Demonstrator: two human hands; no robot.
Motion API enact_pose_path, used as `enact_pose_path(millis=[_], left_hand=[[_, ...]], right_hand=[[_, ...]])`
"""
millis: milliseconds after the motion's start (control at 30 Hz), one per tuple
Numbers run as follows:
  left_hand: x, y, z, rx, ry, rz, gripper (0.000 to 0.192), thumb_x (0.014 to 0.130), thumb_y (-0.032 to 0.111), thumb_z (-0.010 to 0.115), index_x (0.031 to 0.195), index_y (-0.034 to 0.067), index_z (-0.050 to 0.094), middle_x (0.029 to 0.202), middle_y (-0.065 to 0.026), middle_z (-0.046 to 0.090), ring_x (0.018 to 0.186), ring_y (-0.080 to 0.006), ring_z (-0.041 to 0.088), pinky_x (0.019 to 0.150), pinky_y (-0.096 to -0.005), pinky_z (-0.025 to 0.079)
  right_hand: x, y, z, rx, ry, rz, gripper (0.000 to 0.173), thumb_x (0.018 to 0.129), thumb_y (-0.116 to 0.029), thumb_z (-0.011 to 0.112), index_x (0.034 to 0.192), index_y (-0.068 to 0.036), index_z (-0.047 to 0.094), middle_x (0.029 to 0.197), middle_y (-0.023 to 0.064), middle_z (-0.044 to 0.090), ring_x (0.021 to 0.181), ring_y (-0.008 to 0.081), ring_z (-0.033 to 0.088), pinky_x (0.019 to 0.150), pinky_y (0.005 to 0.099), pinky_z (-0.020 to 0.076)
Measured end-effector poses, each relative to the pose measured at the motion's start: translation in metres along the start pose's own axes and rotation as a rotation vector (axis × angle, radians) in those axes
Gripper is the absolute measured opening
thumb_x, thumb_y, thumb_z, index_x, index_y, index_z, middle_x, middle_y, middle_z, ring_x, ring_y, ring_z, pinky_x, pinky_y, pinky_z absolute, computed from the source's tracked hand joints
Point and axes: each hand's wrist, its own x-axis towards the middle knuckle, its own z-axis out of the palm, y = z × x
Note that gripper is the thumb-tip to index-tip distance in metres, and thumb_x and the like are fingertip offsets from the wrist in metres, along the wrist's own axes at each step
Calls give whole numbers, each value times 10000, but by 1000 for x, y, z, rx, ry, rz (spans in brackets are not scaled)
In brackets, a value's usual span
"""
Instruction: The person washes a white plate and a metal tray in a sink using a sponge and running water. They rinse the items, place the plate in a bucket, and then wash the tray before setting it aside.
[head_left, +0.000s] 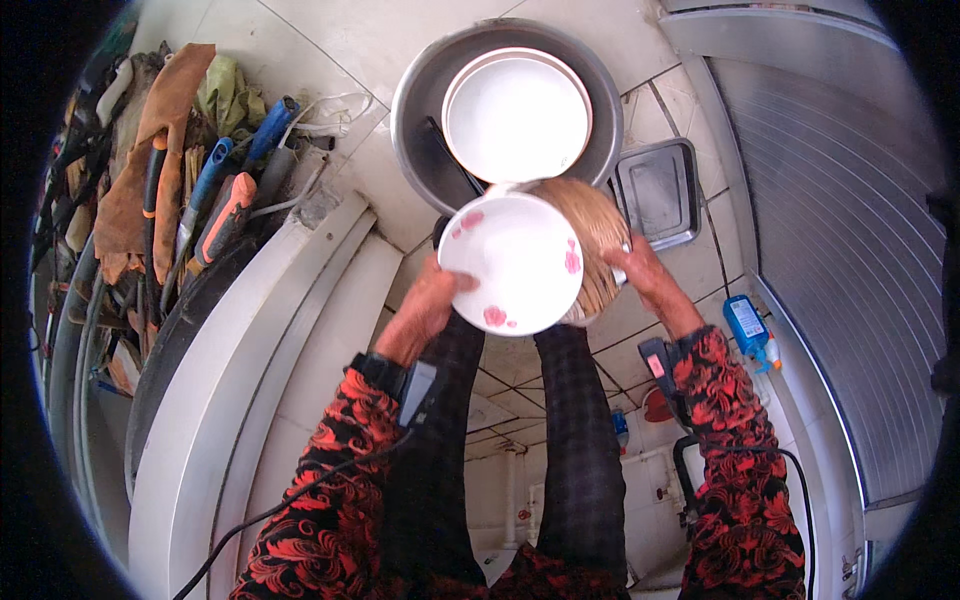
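My left hand (431, 304) grips the left rim of a white round dish (517, 262) with pink flower prints, its thumb over the edge. In my right hand (646, 274) is a tan, ribbed, fibrous piece (592, 232), blurred, whose exact kind I cannot tell. It lies partly behind the dish's right side. Just beyond them stands a wide grey metal basin (405, 112). Inside this basin sits a large white bowl (517, 116), with a thin black rod (454, 154) leaning beside it.
A rectangular metal tray (656, 191) lies on the tiled floor right of the basin. Farther right are a blue pump bottle (746, 326) and a ribbed grey panel (840, 247). At left, a dark container (161, 390) holds several tools, including an orange-and-grey handle (229, 214).
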Motion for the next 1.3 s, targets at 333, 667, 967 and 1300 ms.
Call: enact_pose_path(millis=[333, 667, 967, 1300], left_hand=[[91, 86, -6, 58, -69, 216, 329, 736, -26, 575, 1060, -80, 555, 1015, -152, 596, 956, -230, 608, 861, -347, 516], [115, 104, 5, 250, 48, 317, 320, 685, -37, 576, 1004, -70, 584, 1003, -137, 612, 945, -243, 598, 818, -328, 491], [100, 105, 12, 305, 158, 372, 374, 712, -32, 552, 1078, -108, 523, 1030, -166, 606, 966, -275, 597, 839, -352, 482], [89, 57, -15, -295, 296, 461, 489, 713, -82, 536, 1198, -97, 473, 1087, -173, 603, 994, -289, 605, 881, -356, 487]], right_hand=[[106, -58, -3, 5, 36, 1, 509, 769, -252, 652, 1196, -3, 532, 1057, 118, 605, 954, 236, 591, 742, 410, 502], [112, -80, -15, 41, 20, -70, 643, 720, -304, 697, 1216, 23, 450, 1124, 157, 553, 932, 279, 586, 732, 423, 509], [116, -77, 1, 78, 134, -76, 515, 749, -232, 619, 1202, -1, 535, 1040, 133, 623, 865, 266, 626, 605, 394, 542], [125, -57, 11, 224, 150, -37, 487, 763, -177, 653, 1154, 64, 493, 999, 183, 631, 843, 289, 668, 688, 435, 587]])
